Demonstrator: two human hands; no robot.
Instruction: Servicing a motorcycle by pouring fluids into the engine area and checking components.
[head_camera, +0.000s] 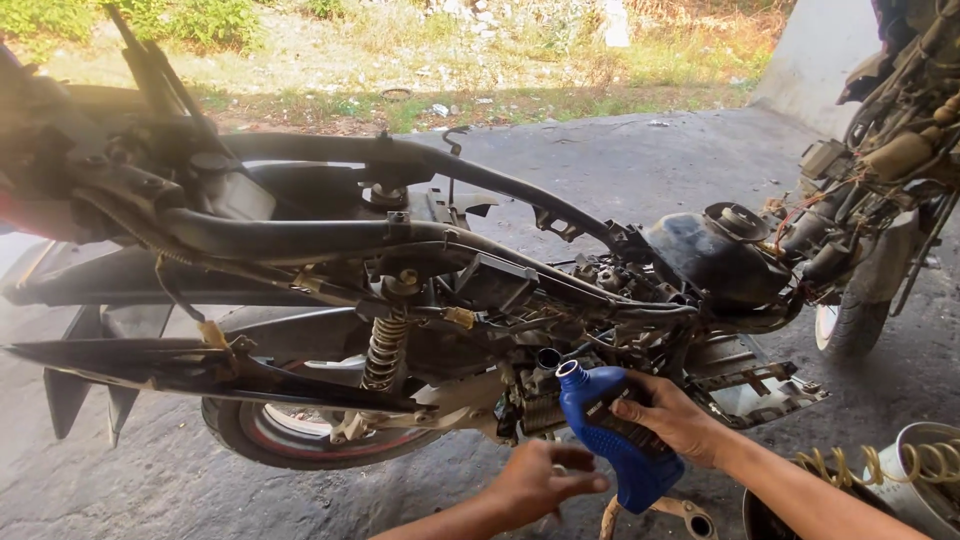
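Note:
My right hand (672, 415) grips a blue plastic oil bottle (610, 425), its open neck tilted up toward a round black filler opening (548, 357) on the engine of a stripped motorbike (400, 260). My left hand (540, 483) hovers just below and left of the bottle with fingers curled, seemingly around a small pale object I cannot make out clearly. The bike's bare black frame, a coil shock spring (384, 350) and the rear wheel (300, 430) fill the middle of the view.
A second motorbike (880, 200) stands at the right. A metal container (920, 480) with a yellow coiled hose sits at the lower right. The floor is stained concrete, with grass and rubble beyond the doorway at the top.

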